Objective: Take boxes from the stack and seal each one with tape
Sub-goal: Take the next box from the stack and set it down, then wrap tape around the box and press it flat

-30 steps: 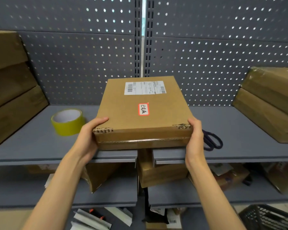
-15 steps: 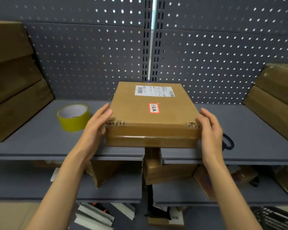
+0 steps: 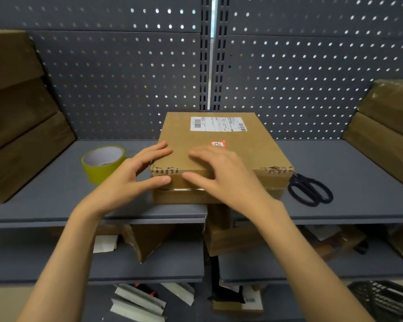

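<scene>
A flat brown cardboard box [image 3: 221, 156] with a white label lies on the grey metal shelf [image 3: 56, 196], between a round roll of yellow tape [image 3: 102, 163] and black scissors [image 3: 310, 190]. The left hand [image 3: 135, 180] and right hand [image 3: 221, 180] rest on its near edge, fingers spread, holding nothing. The box is in place. I think taping comes next; stacks of brown boxes [image 3: 21, 117] wait at the sides.

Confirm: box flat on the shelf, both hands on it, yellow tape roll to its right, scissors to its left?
Sides are swapped. In the head view the yellow tape roll sits left of the box and the scissors right. The box lies flat on the shelf, left hand and right hand on it.
</scene>
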Motion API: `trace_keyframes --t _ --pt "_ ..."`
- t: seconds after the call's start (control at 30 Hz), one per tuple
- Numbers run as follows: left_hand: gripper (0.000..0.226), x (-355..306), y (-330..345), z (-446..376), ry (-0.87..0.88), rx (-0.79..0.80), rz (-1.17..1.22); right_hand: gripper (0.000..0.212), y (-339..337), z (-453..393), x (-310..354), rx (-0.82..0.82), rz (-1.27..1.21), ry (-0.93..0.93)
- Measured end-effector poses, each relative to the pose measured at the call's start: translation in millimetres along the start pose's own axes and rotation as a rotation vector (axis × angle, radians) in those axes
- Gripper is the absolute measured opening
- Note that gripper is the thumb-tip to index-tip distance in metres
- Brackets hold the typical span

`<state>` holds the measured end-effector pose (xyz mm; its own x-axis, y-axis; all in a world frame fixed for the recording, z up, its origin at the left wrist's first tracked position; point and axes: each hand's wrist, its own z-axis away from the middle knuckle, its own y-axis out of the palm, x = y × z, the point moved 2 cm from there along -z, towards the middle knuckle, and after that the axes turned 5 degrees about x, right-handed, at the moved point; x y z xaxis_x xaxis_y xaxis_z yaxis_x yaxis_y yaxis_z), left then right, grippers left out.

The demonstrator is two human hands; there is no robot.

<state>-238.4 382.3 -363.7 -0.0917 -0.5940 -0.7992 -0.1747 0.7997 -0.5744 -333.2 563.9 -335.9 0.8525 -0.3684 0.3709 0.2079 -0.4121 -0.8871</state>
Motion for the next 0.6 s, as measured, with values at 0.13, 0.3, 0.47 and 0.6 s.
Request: trace_keyframes --t 0.13,0.3,0.47,0.6 --pt "0.058 -0.6 1.5 1.6 0.037 0.015 0.058 0.060 8.5 -15.7 12.0 0.062 0.017 -0.028" --pt "0.056 1.1 -1.9 2.3 0.051 0.038 0.086 0.051 13.0 -18.3 10.1 0.063 0.065 -0.020" --pt "0.041 2.5 -1.1 1.7 0.079 -0.020 -0.005 0.046 17.2 -17.6 8.7 0.017 0.046 -0.014" --pt "0.043 -0.4 3.2 4.1 0.055 -0.090 -0.002 0.045 19.6 -18.1 8.5 0.006 0.064 -0.023"
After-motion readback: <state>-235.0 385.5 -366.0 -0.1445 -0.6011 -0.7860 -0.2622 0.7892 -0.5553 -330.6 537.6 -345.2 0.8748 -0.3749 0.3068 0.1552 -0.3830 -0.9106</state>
